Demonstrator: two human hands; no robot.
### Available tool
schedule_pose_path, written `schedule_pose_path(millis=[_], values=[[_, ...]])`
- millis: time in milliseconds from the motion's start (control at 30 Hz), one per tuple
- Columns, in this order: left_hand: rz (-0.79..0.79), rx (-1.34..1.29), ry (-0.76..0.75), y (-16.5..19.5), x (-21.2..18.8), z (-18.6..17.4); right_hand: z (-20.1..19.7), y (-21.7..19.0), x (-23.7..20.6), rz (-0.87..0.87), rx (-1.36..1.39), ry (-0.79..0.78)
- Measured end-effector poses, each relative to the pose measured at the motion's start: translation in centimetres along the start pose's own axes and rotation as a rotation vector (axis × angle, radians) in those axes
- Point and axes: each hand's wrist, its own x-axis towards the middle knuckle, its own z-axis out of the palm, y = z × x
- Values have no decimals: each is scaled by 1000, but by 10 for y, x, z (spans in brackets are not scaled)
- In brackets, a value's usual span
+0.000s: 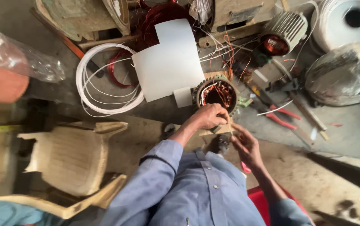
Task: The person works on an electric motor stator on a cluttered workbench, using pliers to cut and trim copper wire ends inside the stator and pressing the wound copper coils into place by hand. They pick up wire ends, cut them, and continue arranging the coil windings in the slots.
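A round motor stator (pixel 216 93) with copper windings inside stands on the floor in front of me. My left hand (pixel 208 116) rests on its near rim, fingers curled over the edge and closed on it. My right hand (pixel 245 144) hovers just below and to the right of the stator, fingers partly bent; whether it holds anything small is unclear. A small wooden block (pixel 224 129) lies under the stator's near side. A cut white insulating sheet (pixel 169 62) lies just left of the stator, with a small white piece (pixel 183 96) beside it.
A coil of white tubing (pixel 104 79) lies at left. Red-handled pliers (pixel 280 117) lie at right. A second motor (pixel 281 35) with loose copper wires sits behind. A plastic chair (pixel 73 161) stands at lower left, and wrapped bundles (pixel 347 73) fill the right.
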Motion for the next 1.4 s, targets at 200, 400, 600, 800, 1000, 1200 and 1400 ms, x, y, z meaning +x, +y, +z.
schedule_pose_path(millis=[200,400,600,800,1000,1200,1400], values=[[34,-5,8,-8,-9,-3,30,4,11,-11,347,123],[-29,93,66,7,-18,-6,36,-11,-35,20,448,283],[-4,186,175,15,-28,-2,93,-17,0,243,817,350],[66,222,227,14,-30,1,61,-22,-26,274,957,519],[100,223,252,9,-31,2,92,-6,-5,345,960,408],[74,193,212,11,-29,-2,53,12,-21,332,925,596],[33,153,159,11,-27,-4,79,2,-2,204,610,520]])
